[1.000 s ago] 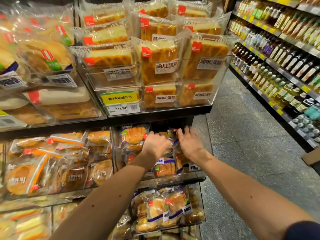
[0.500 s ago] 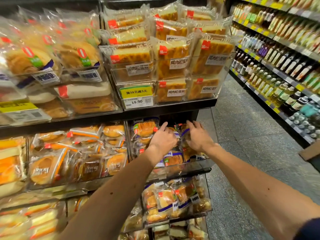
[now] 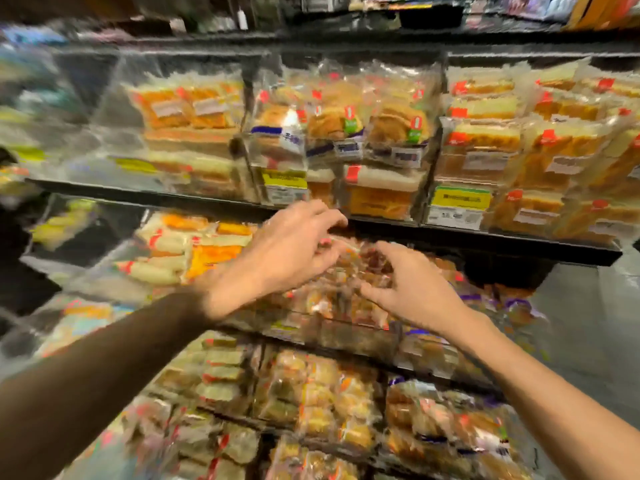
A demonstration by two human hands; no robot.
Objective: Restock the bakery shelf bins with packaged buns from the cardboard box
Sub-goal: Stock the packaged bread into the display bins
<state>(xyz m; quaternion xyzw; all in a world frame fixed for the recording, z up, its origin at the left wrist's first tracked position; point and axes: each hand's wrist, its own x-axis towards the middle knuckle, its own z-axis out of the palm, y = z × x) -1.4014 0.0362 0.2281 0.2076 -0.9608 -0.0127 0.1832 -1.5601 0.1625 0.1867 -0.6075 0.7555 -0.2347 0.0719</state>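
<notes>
Reaching into the middle shelf bin point(image 3: 349, 337) with both hands; the frame is heavily motion-blurred. Left hand point(image 3: 294, 251) sits at 10 o'clock of a clear packet of buns point(image 3: 349, 271), fingers bent down over its top edge. Right hand point(image 3: 412, 289) sits at 4 o'clock of the same packet, thumb and fingers spread and curved toward it. Both look in contact with the wrapper, but blur hides whether either one actually clamps it, so I can't tell the grip for left or right. Packet lies on top of other bun packets in the bin, just under the black shelf edge point(image 3: 485, 237) at 12 o'clock. Above that edge: packs of round rolls point(image 3: 391, 129) at 12, sliced cake packs point(image 3: 485, 147) at 2, a yellow price tag point(image 3: 460, 199) in front of them. Long pale roll packs point(image 3: 162, 258) at 9 o'clock of the left hand. More bun packs point(image 3: 329, 393) in the bin below, at 6. Grey floor point(image 3: 588, 323) at 3.
</notes>
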